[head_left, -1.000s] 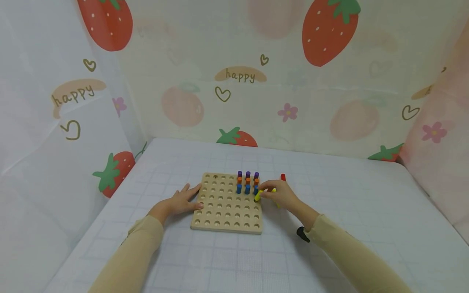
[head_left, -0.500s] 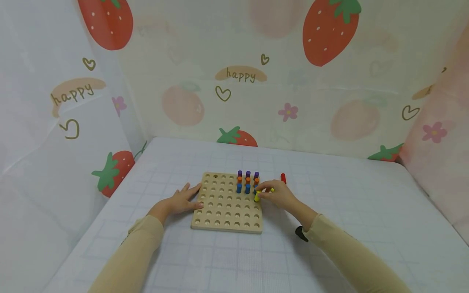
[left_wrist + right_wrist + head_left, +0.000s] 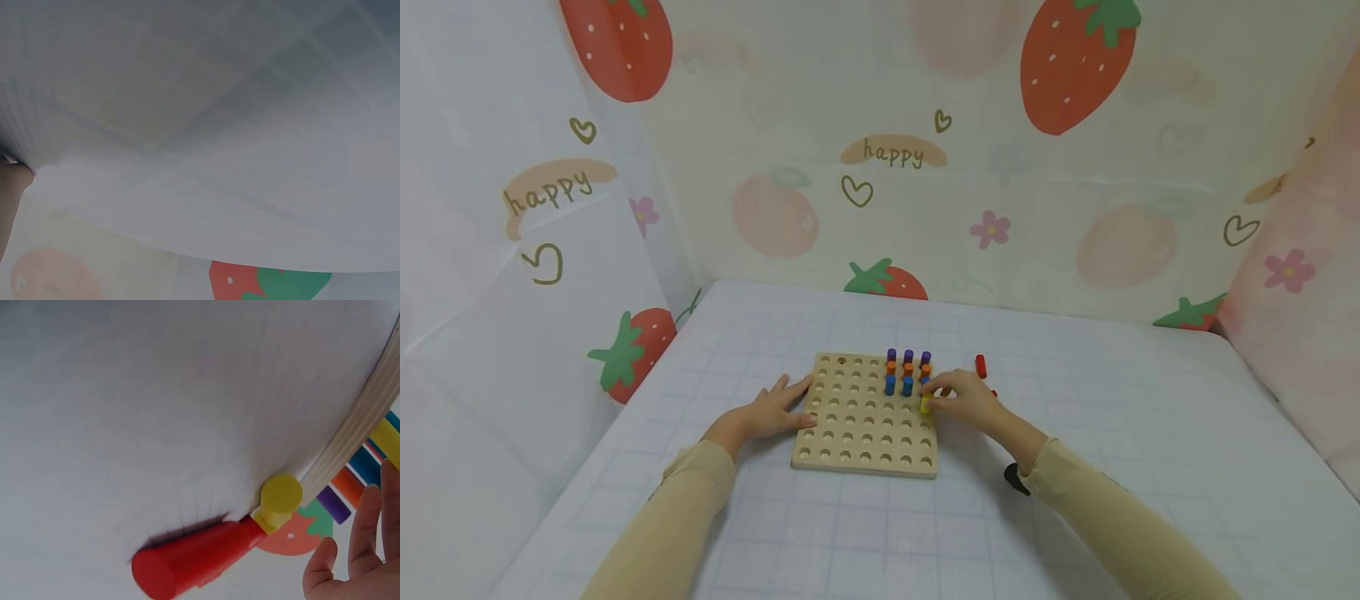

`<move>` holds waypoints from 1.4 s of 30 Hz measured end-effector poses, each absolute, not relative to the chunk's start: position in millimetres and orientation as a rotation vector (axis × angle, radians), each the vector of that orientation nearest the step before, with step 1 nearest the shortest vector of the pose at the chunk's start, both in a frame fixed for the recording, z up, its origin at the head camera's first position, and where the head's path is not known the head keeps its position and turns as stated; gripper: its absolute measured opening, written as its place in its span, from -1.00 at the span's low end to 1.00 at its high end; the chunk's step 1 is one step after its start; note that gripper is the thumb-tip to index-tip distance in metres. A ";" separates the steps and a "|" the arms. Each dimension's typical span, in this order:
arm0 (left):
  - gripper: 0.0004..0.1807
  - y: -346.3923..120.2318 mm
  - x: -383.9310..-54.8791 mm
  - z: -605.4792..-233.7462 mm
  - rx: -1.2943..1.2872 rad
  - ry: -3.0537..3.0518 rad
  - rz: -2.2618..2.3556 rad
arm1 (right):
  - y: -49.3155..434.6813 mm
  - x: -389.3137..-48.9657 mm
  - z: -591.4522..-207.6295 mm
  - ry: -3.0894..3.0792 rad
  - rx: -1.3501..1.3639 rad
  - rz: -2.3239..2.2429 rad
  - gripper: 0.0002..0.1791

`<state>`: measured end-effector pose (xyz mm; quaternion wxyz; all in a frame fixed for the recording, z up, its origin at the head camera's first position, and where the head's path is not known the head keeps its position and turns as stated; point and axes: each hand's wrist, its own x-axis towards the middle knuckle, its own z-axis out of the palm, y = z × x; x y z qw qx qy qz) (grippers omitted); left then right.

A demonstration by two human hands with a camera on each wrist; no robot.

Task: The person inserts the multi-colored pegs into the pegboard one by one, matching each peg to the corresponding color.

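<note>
In the head view, a square wooden peg board (image 3: 850,421) with rows of round holes lies on the table. Purple pegs (image 3: 908,356), orange pegs (image 3: 908,369) and blue pegs (image 3: 907,387) stand in its far right part. My right hand (image 3: 966,398) pinches a yellow peg (image 3: 926,405) upright at the right-hand column, just nearer than the blue row; its lower end appears to be in a hole. My left hand (image 3: 769,413) rests on the board's left edge with fingers spread. The left wrist view barely catches a hand edge.
Loose on the table right of the board lie a red peg (image 3: 981,366) and, partly behind my right hand, another red one (image 3: 994,392). The right wrist view shows a loose yellow peg (image 3: 281,497) touching a red peg (image 3: 187,556) beside the board's side.
The yellow peg in my right hand has gone from tilted to upright and sunk lower at the board. My right hand has shifted slightly left; my left hand has stayed put.
</note>
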<state>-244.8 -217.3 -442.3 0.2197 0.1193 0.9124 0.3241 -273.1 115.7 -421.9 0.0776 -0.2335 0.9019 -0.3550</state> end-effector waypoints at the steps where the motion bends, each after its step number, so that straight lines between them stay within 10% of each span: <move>1: -0.03 -216.9 -244.7 -442.0 0.330 2.524 0.896 | 117.1 -273.2 -420.9 2.698 -0.688 -1.076 -0.79; 42: -0.03 -217.3 -243.1 -441.6 0.326 2.513 0.903 | 167.6 -289.5 -419.4 2.700 -0.600 -0.579 -0.59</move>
